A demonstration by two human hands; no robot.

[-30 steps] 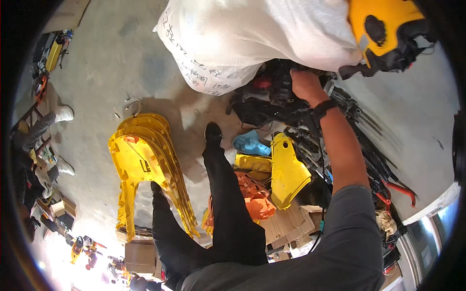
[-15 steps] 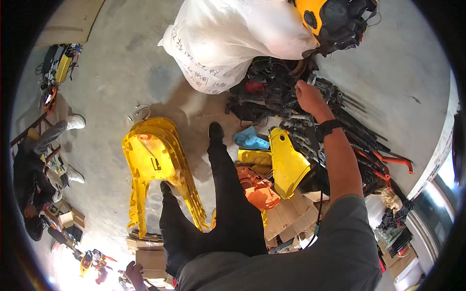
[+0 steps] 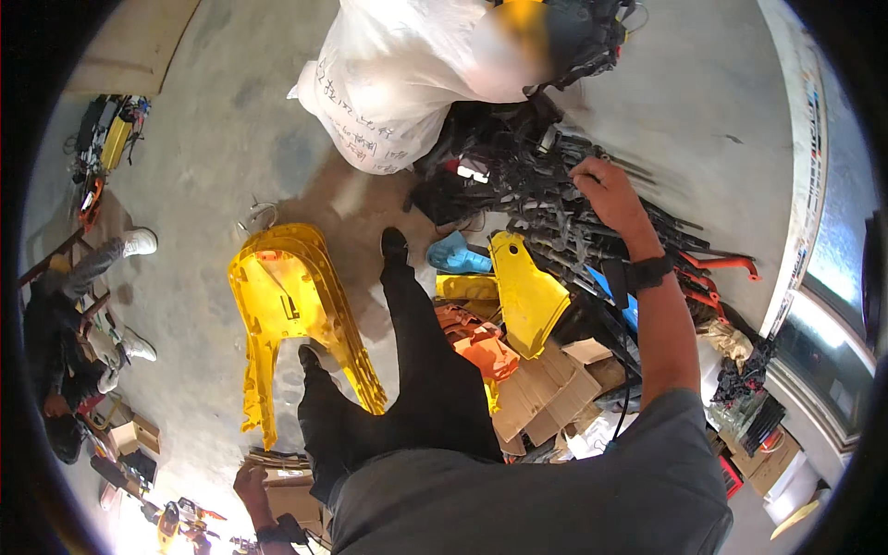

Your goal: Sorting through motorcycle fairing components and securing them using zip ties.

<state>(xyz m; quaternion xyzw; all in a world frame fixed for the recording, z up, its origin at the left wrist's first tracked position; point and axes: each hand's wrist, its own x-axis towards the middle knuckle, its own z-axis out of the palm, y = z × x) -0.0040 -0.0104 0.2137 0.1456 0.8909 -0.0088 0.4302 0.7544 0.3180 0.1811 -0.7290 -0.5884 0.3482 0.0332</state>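
My right hand (image 3: 609, 196) reaches over a heap of black metal and plastic parts (image 3: 518, 185). Its fingers are curled closed; anything they hold is lost against the dark heap. Low at my left side, near stacked cardboard (image 3: 294, 498), hangs my left hand (image 3: 252, 487) with its fingers curled in and nothing visible in them. A large stuffed white bag (image 3: 388, 83) with handwriting stands beyond the heap. Nested yellow U-shaped plastic shells (image 3: 291, 296) lie on the floor by my feet.
Right of my legs lie a yellow panel (image 3: 525, 301), a blue piece (image 3: 459, 253), orange parts (image 3: 488, 353) and cardboard (image 3: 546, 393). Red-orange bars (image 3: 721, 264) jut from the heap's right side. A seated person (image 3: 74, 333) is at far left.
My view has turned, shifting the bag leftward in it. My right hand's tight fist has loosened somewhat over the heap. My left hand has come up further into view.
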